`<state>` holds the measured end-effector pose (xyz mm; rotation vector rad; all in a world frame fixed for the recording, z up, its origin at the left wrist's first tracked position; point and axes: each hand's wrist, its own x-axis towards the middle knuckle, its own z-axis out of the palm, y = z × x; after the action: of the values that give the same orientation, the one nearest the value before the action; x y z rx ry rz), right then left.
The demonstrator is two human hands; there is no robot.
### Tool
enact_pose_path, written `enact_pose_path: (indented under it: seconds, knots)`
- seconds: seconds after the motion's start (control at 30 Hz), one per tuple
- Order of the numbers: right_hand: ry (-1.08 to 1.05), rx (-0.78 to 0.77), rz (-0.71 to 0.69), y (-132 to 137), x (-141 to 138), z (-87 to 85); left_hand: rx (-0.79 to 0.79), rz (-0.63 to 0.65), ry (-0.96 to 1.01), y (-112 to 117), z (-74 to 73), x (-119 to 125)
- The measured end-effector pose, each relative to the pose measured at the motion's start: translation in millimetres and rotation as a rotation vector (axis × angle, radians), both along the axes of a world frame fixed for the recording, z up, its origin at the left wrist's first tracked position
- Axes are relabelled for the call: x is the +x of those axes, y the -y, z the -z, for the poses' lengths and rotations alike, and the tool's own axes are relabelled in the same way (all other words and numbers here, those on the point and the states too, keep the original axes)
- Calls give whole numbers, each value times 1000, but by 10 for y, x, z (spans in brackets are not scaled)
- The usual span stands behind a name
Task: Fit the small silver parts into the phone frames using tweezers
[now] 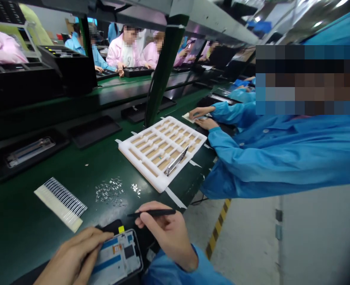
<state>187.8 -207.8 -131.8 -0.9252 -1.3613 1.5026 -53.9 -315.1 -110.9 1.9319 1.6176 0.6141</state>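
At the bottom of the view lies a phone mid-frame (112,261) with blue strips, an orange flex part and a yellow tab. My left hand (73,255) grips its left side, fingers pressed along the edge. Slim black tweezers (159,212) are pinched in my right hand (170,233), held above the frame's upper right, tip pointing left. Beyond my hands are scattered small silvery pieces (109,192) and a smaller white-looking heap (136,190). A pale backing sheet (60,204) with rows of thin metallic strips lies to the left.
A white foam tray (142,164) with slots holds one upright phone part (176,161). Black trays (94,130) line the bench's back, under a slanted green post (165,71). At right, a co-worker in a blue sleeve (252,158) works close by. More people sit across the line.
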Motion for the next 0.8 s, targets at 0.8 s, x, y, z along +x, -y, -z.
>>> enact_pose_path:
  seconds: [0.8]
  knots:
    - [246,53,-228,187,-153,-89,-311,-98,182,-25,37,39]
